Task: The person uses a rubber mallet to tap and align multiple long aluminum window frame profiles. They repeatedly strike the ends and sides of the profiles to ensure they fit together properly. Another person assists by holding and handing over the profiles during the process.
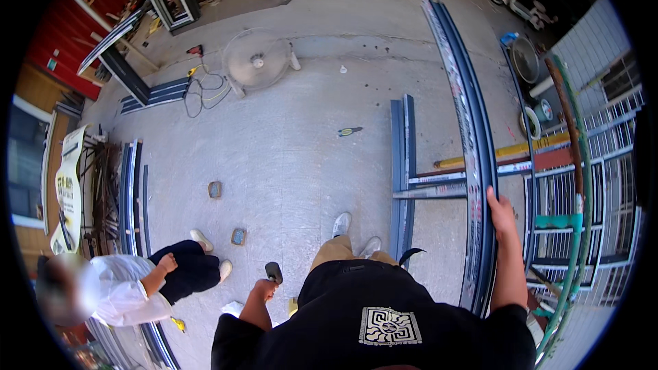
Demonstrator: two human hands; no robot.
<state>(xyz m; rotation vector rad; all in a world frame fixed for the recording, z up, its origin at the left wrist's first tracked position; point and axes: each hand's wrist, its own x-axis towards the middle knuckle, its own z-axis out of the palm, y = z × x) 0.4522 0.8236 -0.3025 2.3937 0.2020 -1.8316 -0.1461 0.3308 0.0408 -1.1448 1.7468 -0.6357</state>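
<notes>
My left hand is closed around a mallet with a dark, blocky head, held low beside my body. On the right, my right hand grips the outer edge of a long dark grey metal profile, its fingers partly hidden. This profile runs from beside my body far forward, with a printed protective film along its face. Beneath it, shorter crosswise profiles join an upright pair of dark profiles to its left.
A person in a white top is at my left. Two small containers and pliers lie on the floor. Ahead are a round fan and a red drill with its cord. A green pipe rail stands at right.
</notes>
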